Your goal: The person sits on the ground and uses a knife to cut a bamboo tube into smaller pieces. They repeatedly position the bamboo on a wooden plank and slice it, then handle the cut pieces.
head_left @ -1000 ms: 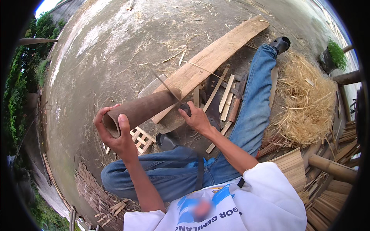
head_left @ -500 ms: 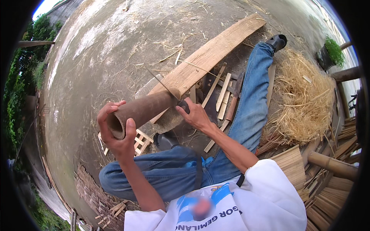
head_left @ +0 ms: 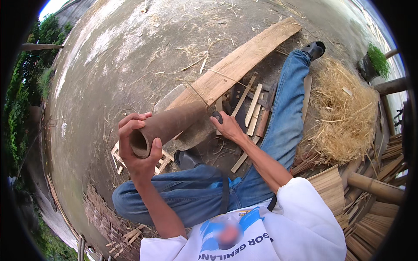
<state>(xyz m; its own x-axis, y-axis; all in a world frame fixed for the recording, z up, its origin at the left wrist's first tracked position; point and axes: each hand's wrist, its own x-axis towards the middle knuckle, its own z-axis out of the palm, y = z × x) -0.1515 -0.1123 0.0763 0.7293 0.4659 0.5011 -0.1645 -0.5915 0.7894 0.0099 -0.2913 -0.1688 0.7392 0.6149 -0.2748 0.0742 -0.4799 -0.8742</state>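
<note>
My left hand [head_left: 138, 145] grips the near, open end of a brown bamboo tube [head_left: 174, 122], fingers over its far side and thumb on the rim. The tube slants up to the right, its far part over the low end of a wooden plank [head_left: 235, 69] and a rough stone block [head_left: 193, 135]. In my right hand [head_left: 230, 128] is the black handle [head_left: 217, 116] of a thin-bladed tool. Its narrow blade [head_left: 198, 93] crosses the tube's far end. Whether it is a saw or a knife, I cannot tell.
Several wood strips [head_left: 254, 106] lie between my legs, beside a tool with a wooden handle [head_left: 262, 122]. A heap of pale shavings [head_left: 348, 113] sits right of my leg. Bamboo slats [head_left: 370, 226] are piled at lower right, and a small wooden lattice [head_left: 162, 163] lies under my left hand.
The right hand and the tool's handle have drawn slightly to the right, the blade sliding along across the tube. My left hand and the tube have also shifted a little right.
</note>
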